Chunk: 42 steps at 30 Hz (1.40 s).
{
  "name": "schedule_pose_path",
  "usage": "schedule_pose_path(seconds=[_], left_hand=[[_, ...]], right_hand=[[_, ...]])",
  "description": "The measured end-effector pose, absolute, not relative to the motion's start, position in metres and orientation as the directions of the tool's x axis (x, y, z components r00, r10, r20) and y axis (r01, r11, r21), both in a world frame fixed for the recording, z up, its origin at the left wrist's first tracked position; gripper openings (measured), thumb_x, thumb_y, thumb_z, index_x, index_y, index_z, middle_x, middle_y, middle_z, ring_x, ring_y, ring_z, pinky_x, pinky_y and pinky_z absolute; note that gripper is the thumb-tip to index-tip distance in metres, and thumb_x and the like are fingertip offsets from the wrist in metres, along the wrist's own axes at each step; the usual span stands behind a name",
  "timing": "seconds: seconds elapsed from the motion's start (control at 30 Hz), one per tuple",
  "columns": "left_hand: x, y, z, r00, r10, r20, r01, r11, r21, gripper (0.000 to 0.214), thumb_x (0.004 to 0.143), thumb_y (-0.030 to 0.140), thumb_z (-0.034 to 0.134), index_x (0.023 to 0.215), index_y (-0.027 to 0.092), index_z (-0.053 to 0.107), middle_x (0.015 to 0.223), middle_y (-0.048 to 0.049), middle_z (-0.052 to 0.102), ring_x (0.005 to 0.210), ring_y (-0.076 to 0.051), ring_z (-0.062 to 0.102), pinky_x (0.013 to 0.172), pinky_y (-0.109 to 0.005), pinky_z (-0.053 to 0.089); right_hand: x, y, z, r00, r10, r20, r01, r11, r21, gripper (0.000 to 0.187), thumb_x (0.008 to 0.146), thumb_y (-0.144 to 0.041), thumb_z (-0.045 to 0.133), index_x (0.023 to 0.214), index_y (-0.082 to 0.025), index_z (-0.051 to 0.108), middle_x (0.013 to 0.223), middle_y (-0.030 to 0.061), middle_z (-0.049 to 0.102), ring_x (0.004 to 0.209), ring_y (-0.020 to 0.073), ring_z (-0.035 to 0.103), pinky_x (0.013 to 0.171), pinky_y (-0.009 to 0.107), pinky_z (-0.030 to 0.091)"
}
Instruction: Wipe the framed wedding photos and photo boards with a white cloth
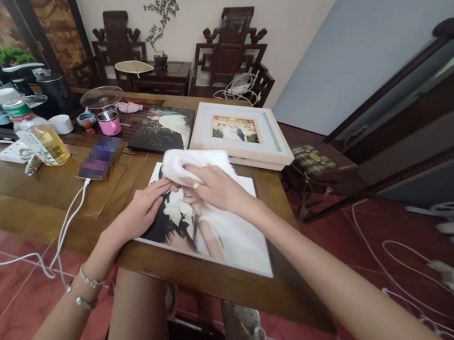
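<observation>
A large photo panel [242,236] lies flat near the table's front edge, printed with people in black and white clothing. My right hand [219,186] is closed on a folded white cloth [180,163], which rests on the upper part of the panel and covers some of the picture. My left hand [142,209] lies along the panel's left edge with its fingers stretched out, the fingertips close to the cloth. Behind the panel are a dark photo board [164,130] and a pale-framed wedding picture [242,132].
On the wooden table [44,192], a phone [101,157] with a white cable lies to the left. Beyond it stand a pink cup [109,123] and a bottle of yellow liquid [43,139]. A plaid bag [313,160] sits to the right; cables run over the red floor.
</observation>
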<state>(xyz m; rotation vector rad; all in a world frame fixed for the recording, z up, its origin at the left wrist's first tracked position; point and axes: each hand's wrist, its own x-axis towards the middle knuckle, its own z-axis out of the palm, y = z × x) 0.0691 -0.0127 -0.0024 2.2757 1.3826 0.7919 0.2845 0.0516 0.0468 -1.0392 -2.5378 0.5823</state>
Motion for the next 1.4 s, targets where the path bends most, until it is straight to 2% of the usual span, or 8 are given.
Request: schedule_pose_path(seconds=[0.13, 0.27, 0.43, 0.77, 0.87, 1.03, 1.27, 1.4], left_hand=[[0.069, -0.013, -0.004, 0.362, 0.899, 0.247, 0.694, -0.437, 0.572, 0.045, 0.098, 0.021, 0.032, 0.14, 0.016, 0.048, 0.152, -0.0112, 0.044, 0.143, -0.022, 0.036, 0.119, -0.047, 0.028], [0.071, -0.014, 0.001, 0.345, 0.895, 0.284, 0.67, -0.446, 0.594, 0.045, 0.1, 0.026, 0.032, 0.141, 0.016, 0.047, 0.152, -0.0108, 0.042, 0.144, -0.021, 0.034, 0.12, -0.045, 0.026], [0.07, -0.018, 0.008, 0.252, 0.875, 0.414, 0.607, -0.476, 0.636, 0.046, 0.102, 0.036, 0.03, 0.14, 0.018, 0.05, 0.151, -0.0091, 0.045, 0.142, -0.02, 0.038, 0.12, -0.041, 0.027], [0.067, -0.018, 0.004, 0.255, 0.875, 0.41, 0.564, -0.48, 0.673, 0.061, 0.102, 0.049, 0.017, 0.141, 0.015, 0.049, 0.151, -0.0104, 0.044, 0.145, -0.023, 0.033, 0.121, -0.046, 0.024], [0.07, -0.016, 0.004, 0.295, 0.898, 0.327, 0.616, -0.44, 0.654, 0.057, 0.102, 0.045, 0.023, 0.139, 0.011, 0.051, 0.149, -0.013, 0.046, 0.143, -0.023, 0.036, 0.121, -0.044, 0.026], [0.071, -0.014, 0.004, 0.359, 0.892, 0.275, 0.67, -0.451, 0.59, 0.048, 0.1, 0.039, 0.037, 0.138, 0.013, 0.053, 0.149, -0.0117, 0.047, 0.143, -0.023, 0.036, 0.12, -0.046, 0.027], [0.07, -0.014, 0.005, 0.366, 0.89, 0.274, 0.682, -0.456, 0.572, 0.043, 0.099, 0.035, 0.042, 0.135, 0.017, 0.056, 0.147, -0.0103, 0.049, 0.143, -0.023, 0.037, 0.12, -0.046, 0.028], [0.07, -0.014, 0.004, 0.346, 0.893, 0.287, 0.673, -0.449, 0.587, 0.041, 0.098, 0.034, 0.044, 0.134, 0.019, 0.057, 0.146, -0.0095, 0.05, 0.142, -0.024, 0.038, 0.119, -0.048, 0.028]], right_hand=[[0.34, 0.034, 0.03, -0.573, 0.792, 0.21, 0.722, 0.61, -0.326, 0.034, 0.094, -0.024, 0.038, 0.119, -0.018, 0.06, 0.108, 0.0139, 0.07, 0.103, 0.0338, 0.061, 0.091, 0.049, 0.044], [0.346, 0.026, 0.02, -0.59, 0.755, 0.287, 0.745, 0.646, -0.168, 0.033, 0.093, -0.018, 0.039, 0.116, -0.014, 0.062, 0.118, 0.0192, 0.067, 0.116, 0.0348, 0.057, 0.1, 0.059, 0.038], [0.289, 0.019, 0.024, -0.759, 0.623, 0.188, 0.611, 0.782, -0.123, 0.04, 0.085, -0.011, 0.052, 0.123, -0.02, 0.062, 0.143, 0.0147, 0.052, 0.139, 0.0349, 0.036, 0.108, 0.068, 0.025], [0.279, -0.061, 0.021, -0.885, 0.356, 0.301, 0.341, 0.935, -0.103, 0.03, 0.083, -0.019, 0.058, 0.11, -0.023, 0.071, 0.14, 0.0175, 0.054, 0.132, 0.0402, 0.044, 0.106, 0.067, 0.031], [0.299, -0.073, 0.016, -0.845, 0.403, 0.353, 0.374, 0.915, -0.149, 0.027, 0.082, -0.018, 0.058, 0.103, -0.024, 0.072, 0.138, 0.0152, 0.057, 0.133, 0.037, 0.045, 0.108, 0.064, 0.032], [0.342, -0.047, 0.011, -0.726, 0.581, 0.367, 0.574, 0.806, -0.141, 0.036, 0.082, -0.012, 0.052, 0.112, -0.021, 0.068, 0.135, 0.0154, 0.059, 0.135, 0.0304, 0.044, 0.11, 0.059, 0.034], [0.362, 0.036, 0.015, -0.603, 0.707, 0.369, 0.719, 0.682, -0.131, 0.03, 0.096, -0.022, 0.039, 0.113, -0.014, 0.063, 0.124, 0.02, 0.064, 0.12, 0.0322, 0.057, 0.103, 0.057, 0.039], [0.36, 0.034, 0.012, -0.591, 0.711, 0.381, 0.716, 0.68, -0.158, 0.029, 0.095, -0.02, 0.041, 0.111, -0.014, 0.064, 0.128, 0.0211, 0.062, 0.123, 0.0336, 0.055, 0.104, 0.061, 0.037]])
